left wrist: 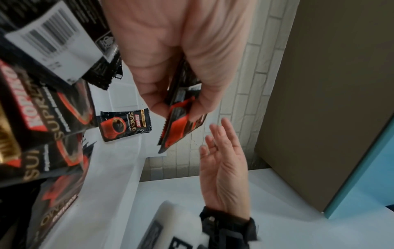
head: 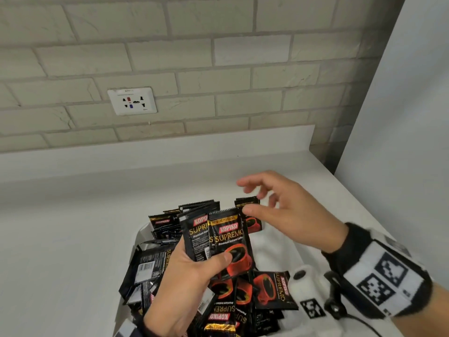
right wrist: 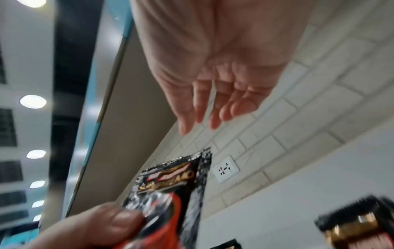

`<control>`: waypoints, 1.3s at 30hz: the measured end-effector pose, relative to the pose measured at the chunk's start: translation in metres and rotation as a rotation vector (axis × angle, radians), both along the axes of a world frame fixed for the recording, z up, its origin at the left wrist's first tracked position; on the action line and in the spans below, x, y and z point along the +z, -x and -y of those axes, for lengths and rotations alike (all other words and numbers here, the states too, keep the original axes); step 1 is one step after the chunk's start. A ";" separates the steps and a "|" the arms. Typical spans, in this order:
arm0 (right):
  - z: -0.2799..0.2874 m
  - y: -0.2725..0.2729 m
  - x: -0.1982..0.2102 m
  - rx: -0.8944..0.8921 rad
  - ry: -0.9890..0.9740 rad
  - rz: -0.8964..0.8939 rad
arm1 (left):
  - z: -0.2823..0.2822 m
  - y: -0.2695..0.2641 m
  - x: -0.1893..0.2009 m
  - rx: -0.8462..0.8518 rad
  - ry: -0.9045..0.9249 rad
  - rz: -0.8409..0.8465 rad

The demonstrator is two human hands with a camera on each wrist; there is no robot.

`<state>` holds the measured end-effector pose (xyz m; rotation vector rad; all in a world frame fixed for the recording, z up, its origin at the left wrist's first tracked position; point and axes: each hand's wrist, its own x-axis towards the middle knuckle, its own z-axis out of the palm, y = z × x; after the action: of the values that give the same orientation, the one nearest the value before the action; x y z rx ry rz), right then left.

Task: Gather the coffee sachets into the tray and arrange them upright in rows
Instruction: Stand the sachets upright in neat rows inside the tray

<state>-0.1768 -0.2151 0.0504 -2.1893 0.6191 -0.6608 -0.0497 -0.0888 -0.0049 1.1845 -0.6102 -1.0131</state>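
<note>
Sachets (head: 226,242) of instant coffee, a small bunch of them, stand upright in the left hand (head: 184,285), its grip pinching them between thumb and fingers above the white tray (head: 143,233). Many more lie in a loose heap (head: 245,295) in the tray, some face down, and a few stand at its far end. One stray sachet (left wrist: 124,125) lies flat just beyond the heap; whether it rests on the desk (head: 73,227) or in the tray I cannot tell. The right hand (head: 289,210) hovers just beside the held bunch, its grip spread and holding nothing. Gathering and squaring seems the step in hand. Next, the right hand probably needs to fetch another sachet, turn it the same way up, and add it to the bunch.
</note>
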 end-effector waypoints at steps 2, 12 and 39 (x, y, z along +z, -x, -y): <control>0.005 -0.004 0.005 0.131 0.061 -0.178 | 0.001 0.000 0.000 -0.016 -0.015 0.021; 0.023 -0.021 0.005 0.199 -0.071 -0.338 | 0.002 -0.011 -0.007 0.124 0.013 0.102; 0.074 -0.053 -0.047 0.131 0.746 -1.002 | -0.001 -0.021 -0.006 0.129 0.065 -0.012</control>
<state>-0.1242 -0.2887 0.0038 -3.2060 0.7668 0.4362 -0.0289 -0.0878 -0.0105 1.1448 -0.5463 -0.8848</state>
